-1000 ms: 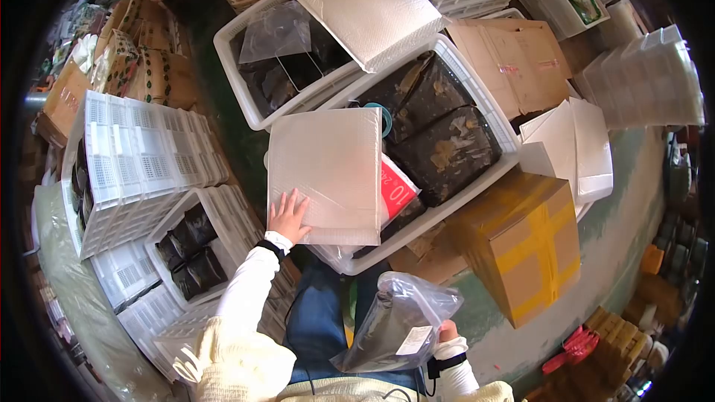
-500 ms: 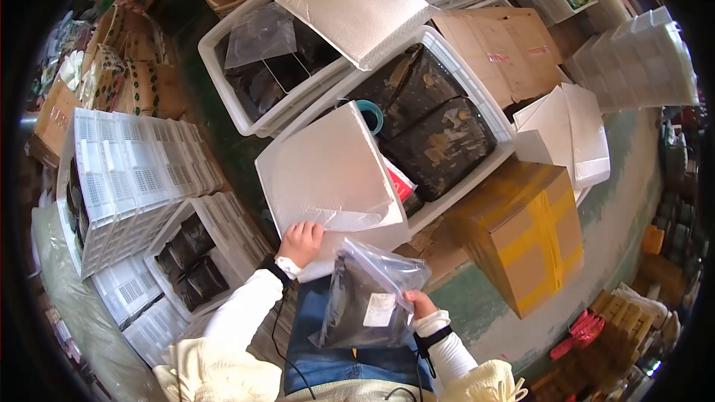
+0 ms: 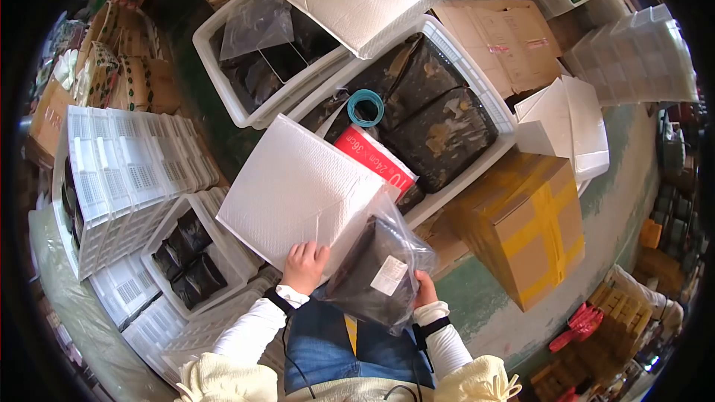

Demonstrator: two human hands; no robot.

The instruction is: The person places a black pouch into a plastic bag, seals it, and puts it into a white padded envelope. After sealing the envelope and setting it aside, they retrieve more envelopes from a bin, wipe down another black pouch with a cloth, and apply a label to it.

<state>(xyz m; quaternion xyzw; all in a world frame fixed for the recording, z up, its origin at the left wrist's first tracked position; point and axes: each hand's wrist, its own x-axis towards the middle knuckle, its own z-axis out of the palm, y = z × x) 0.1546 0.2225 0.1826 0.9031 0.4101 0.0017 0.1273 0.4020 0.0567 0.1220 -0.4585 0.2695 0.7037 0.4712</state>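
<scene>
Left hand [image 3: 304, 269] is pinching the near edge of the foil bubble box liner [image 3: 294, 190], mostly at its 11 o'clock; right hand [image 3: 425, 290] pinches the clear zip bag [image 3: 378, 272] at its 10 o'clock.

Your white bubble-foil bag [image 3: 298, 186] lies at a slant, partly covering the red-printed pack [image 3: 376, 162] in view. Your clear plastic bag [image 3: 361, 264], creased, w/ dark contents & a tilted white lbl, is on your side of that pack.

My left forearm [image 3: 250, 335] reaches toward one o'clock, left hand [image 3: 304, 268] curled; my right forearm [image 3: 448, 344] angles toward eleven, right hand [image 3: 425, 289] pinching.
</scene>
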